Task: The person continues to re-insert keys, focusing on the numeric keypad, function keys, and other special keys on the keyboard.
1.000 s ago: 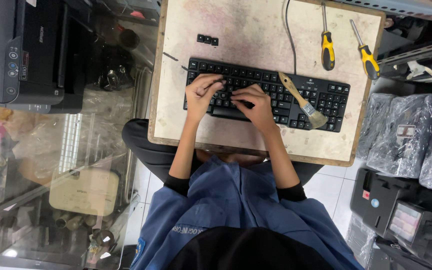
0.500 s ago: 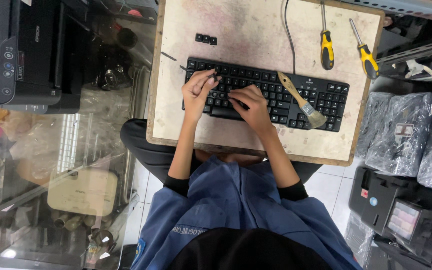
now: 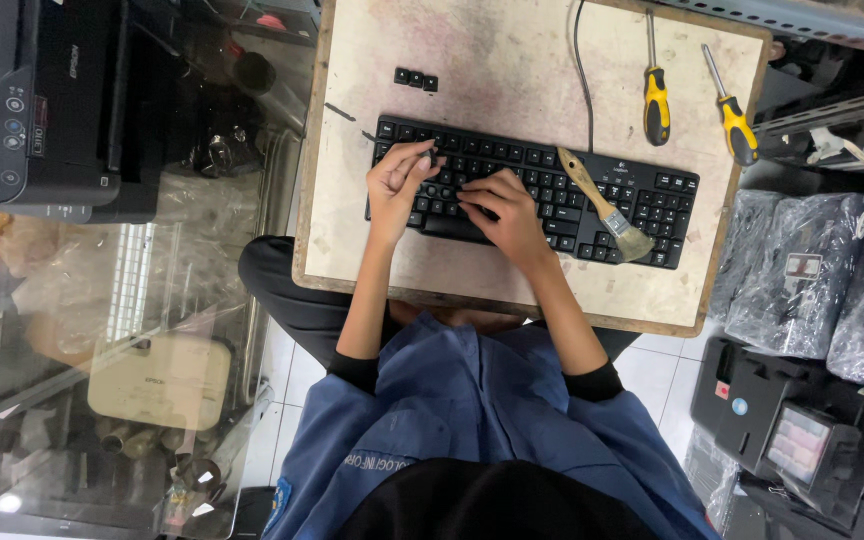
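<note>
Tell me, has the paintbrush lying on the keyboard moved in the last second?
No. The paintbrush lies across the same keys of the black keyboard, bristles toward the near right corner, as before.

Both hands on the black keyboard, seen from above.

I see the left hand (image 3: 397, 188) at the left end of the keyboard (image 3: 572, 195), its fingertips pinching a small dark key, and the right hand (image 3: 504, 212) flat on the keys just beside it. A paintbrush (image 3: 602, 203) lies slantwise across the right half of the keyboard. Three loose black keys (image 3: 416, 79) sit far left on the worn tabletop (image 3: 492, 60), and two yellow-handled screwdrivers (image 3: 657, 98) lie far right.
</note>
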